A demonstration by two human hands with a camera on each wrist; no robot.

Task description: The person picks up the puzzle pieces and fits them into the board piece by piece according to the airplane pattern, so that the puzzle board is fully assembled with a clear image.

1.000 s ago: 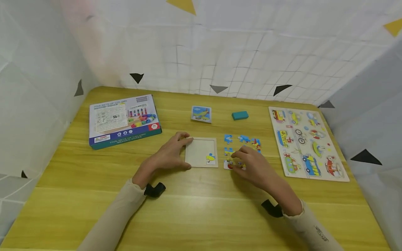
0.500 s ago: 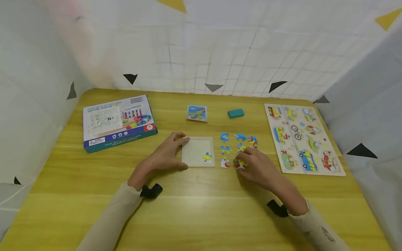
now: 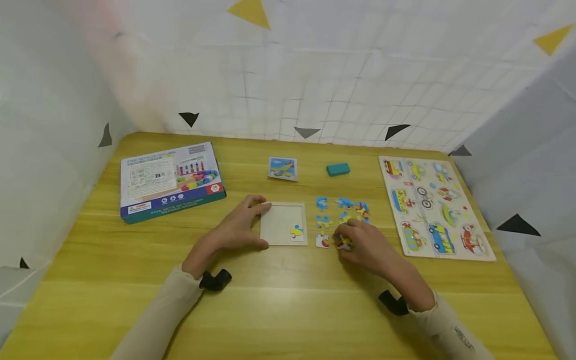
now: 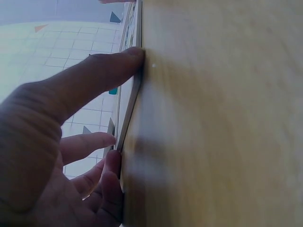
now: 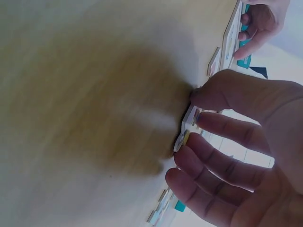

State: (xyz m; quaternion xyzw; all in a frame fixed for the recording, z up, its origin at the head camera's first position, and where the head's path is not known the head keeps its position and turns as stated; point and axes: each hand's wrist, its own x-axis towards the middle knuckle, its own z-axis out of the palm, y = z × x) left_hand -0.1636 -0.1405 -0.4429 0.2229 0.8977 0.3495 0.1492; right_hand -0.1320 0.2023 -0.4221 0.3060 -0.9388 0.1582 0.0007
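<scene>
In the head view a shallow wooden puzzle tray (image 3: 281, 220) lies flat, with one yellow-and-white jigsaw piece (image 3: 297, 233) in its near right corner. My left hand (image 3: 236, 227) holds the tray's left side, thumb at the near corner and index finger at the far one. To the right, my right hand (image 3: 366, 245) pinches a jigsaw piece (image 5: 188, 118) between thumb and fingers, low at the table. Its picture is partly hidden by the fingers. Several loose pieces lie in rows around it, among them a white-and-red piece (image 3: 322, 241) and a blue piece (image 3: 321, 203).
A small airplane picture card (image 3: 282, 169) and a teal block (image 3: 338, 169) lie beyond the tray. The beaded-toy box (image 3: 173, 180) stands at the left. A wooden vehicle puzzle board (image 3: 434, 207) lies at the right. White patterned sheeting (image 3: 270, 90) rises behind the table.
My right hand has come down over the near row, and its fingers have closed on a piece there. The left hand and the tray have kept their place; the head view has shifted slightly.
</scene>
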